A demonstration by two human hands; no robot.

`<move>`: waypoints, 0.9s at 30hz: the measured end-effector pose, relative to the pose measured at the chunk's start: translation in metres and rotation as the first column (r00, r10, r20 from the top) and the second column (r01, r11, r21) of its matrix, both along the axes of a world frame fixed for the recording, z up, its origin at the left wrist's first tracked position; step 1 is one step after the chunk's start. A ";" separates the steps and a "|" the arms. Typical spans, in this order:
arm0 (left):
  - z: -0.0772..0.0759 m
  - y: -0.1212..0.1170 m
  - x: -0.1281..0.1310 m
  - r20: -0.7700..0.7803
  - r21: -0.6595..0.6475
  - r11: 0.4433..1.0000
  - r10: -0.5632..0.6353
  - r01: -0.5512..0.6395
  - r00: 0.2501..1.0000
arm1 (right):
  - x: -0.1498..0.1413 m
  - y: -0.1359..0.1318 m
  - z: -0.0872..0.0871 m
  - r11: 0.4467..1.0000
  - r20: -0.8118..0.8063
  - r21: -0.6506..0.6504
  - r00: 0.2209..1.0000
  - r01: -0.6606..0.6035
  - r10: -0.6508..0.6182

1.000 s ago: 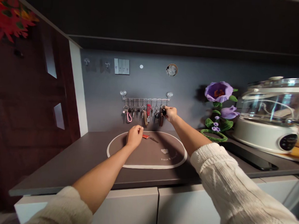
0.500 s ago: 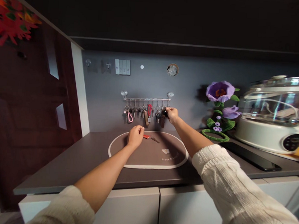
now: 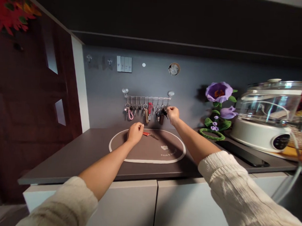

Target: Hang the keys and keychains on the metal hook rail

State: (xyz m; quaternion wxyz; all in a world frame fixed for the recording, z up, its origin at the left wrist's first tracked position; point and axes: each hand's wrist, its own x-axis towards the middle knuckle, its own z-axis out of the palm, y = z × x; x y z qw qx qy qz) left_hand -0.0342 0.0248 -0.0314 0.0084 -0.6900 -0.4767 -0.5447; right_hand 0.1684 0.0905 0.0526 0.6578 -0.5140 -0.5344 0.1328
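1. The dark grey countertop (image 3: 70, 152) runs beneath the plain grey wall panel (image 3: 104, 83).
2. On the countertop lies a brown oval mat (image 3: 139, 149) with a pale rim.
3. A clear plastic rail (image 3: 148, 97) is fixed to the wall panel, its small hooks carrying a row of key bunches.
4. The right hand (image 3: 174, 115) is at the rail's right end, thumb and fingers pinched narrowly on a bunch of black keys (image 3: 164, 112); the keys are just below the hooks, beside a dark brown tag (image 3: 161, 119).
5. The left hand (image 3: 135, 132), loosely curled, is over the mat; whether it holds anything I cannot tell. Just beside it, a small red tag (image 3: 146, 134) with a metal key (image 3: 154, 136) lies on the mat.
6. To handle the black keys well, I would pinch close to their ring, line it up with the hook and move slowly, so the neighbouring bunches are not knocked.
7. Against the picture a second ago, the black keys sit further apart from the dark brown tag, while the left hand and red tag keep their places and the view has shifted slightly.
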 end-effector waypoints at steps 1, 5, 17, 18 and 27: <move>0.000 0.000 0.000 -0.004 0.002 1.000 0.005 -0.005 1.000 | -0.004 -0.004 -0.001 1.000 -0.022 -0.004 1.000 0.001 -0.001; 0.000 0.000 -0.002 -0.018 -0.012 1.000 0.019 -0.019 1.000 | -0.024 -0.020 -0.011 0.994 -0.078 -0.032 0.991 -0.109 0.107; -0.001 -0.001 -0.005 -0.119 -0.081 0.995 -0.059 0.049 0.991 | -0.041 -0.061 -0.071 0.940 0.356 -0.291 0.892 -0.175 0.277; -0.001 -0.001 -0.005 -0.134 -0.085 0.995 -0.064 0.053 0.989 | -0.040 -0.063 -0.072 0.937 0.408 -0.312 0.869 -0.156 0.281; -0.001 -0.001 -0.004 -0.210 -0.154 0.984 -0.116 0.084 0.971 | -0.040 -0.062 -0.074 0.932 0.664 -0.360 0.689 -0.047 0.291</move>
